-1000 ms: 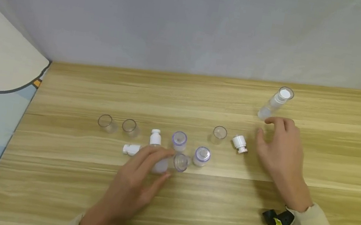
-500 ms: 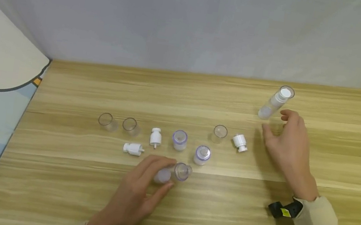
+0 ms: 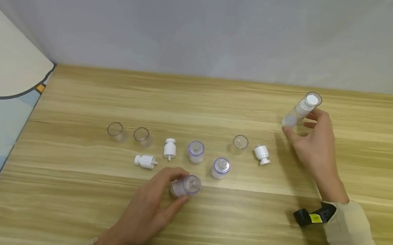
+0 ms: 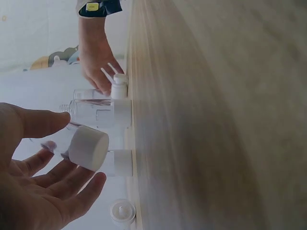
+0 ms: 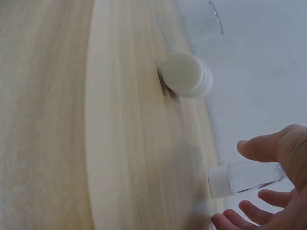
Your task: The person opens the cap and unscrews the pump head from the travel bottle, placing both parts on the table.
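My left hand holds a small clear bottle between thumb and fingers. In the left wrist view this bottle is tilted, its white base raised off the table. Over at the back right, my right hand has its fingers spread around a standing bottle with a white pump top and a clear cover. The right wrist view shows the thumb and fingers on either side of that bottle, with gaps between them and it. Two similar bottles without pumps stand near the left hand.
White pump heads lie left of the bottles, and another pump head lies at the right. Clear covers stand at the left, one more clear cover right of centre. A grey wall backs the wooden table.
My left hand has drawn its bottle nearer, away from the standing ones, and turned it more upright. My right hand has moved back until its fingers surround the assembled bottle.
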`<state>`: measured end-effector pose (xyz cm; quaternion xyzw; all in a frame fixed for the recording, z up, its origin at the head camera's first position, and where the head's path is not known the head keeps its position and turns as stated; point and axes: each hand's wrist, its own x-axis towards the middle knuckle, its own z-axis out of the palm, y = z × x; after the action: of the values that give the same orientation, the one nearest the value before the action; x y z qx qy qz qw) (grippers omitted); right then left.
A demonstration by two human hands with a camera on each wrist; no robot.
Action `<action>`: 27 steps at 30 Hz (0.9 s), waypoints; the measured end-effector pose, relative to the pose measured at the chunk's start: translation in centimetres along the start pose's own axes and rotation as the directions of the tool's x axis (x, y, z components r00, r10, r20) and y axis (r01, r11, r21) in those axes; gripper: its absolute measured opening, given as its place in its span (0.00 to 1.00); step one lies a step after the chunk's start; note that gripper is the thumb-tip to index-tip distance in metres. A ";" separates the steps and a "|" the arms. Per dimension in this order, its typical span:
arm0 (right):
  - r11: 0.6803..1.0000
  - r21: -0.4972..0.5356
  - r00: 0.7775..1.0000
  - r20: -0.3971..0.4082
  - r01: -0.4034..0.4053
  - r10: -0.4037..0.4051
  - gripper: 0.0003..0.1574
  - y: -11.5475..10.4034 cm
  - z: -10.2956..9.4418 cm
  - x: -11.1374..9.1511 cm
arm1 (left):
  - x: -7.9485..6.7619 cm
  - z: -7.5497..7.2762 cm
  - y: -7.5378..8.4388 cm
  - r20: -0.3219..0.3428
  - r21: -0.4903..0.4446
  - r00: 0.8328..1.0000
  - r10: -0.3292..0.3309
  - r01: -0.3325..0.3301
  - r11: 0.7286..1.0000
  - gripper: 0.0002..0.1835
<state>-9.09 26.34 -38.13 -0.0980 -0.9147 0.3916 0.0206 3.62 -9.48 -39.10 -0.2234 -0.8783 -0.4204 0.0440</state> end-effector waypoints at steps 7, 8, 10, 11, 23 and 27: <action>0.999 0.033 1.000 0.014 -0.018 0.018 0.43 0.1 0.2 0.4 | 0.3 0.2 -0.3 0.013 -0.036 0.998 -0.056 0.056 0.998 0.28; 0.999 0.036 1.000 0.013 -0.020 0.019 0.42 0.1 0.2 0.4 | 0.4 0.2 -0.4 0.017 -0.039 0.998 -0.059 0.060 0.997 0.28; 0.999 0.036 1.000 0.008 -0.024 0.023 0.41 0.2 0.2 0.4 | 0.5 0.2 -0.4 0.026 -0.041 0.997 -0.067 0.069 0.997 0.28; 0.999 0.036 1.000 0.004 -0.024 0.024 0.41 0.3 0.3 0.4 | 0.5 0.2 -0.5 0.029 -0.041 0.997 -0.071 0.072 0.997 0.28; 0.999 0.045 0.999 -0.030 -0.015 0.017 0.36 0.6 0.6 0.8 | 0.9 0.6 -1.1 0.036 -0.062 0.990 -0.134 0.136 0.989 0.30; 0.999 0.053 0.999 -0.037 -0.009 0.011 0.36 0.6 0.8 0.9 | 1.1 0.7 -1.2 0.048 -0.092 0.985 -0.164 0.168 0.982 0.30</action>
<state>-10.01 26.39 -39.18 -0.1093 -0.9030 0.4137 0.0384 2.21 -9.24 -40.10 -0.1597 -0.8735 -0.4595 -0.0196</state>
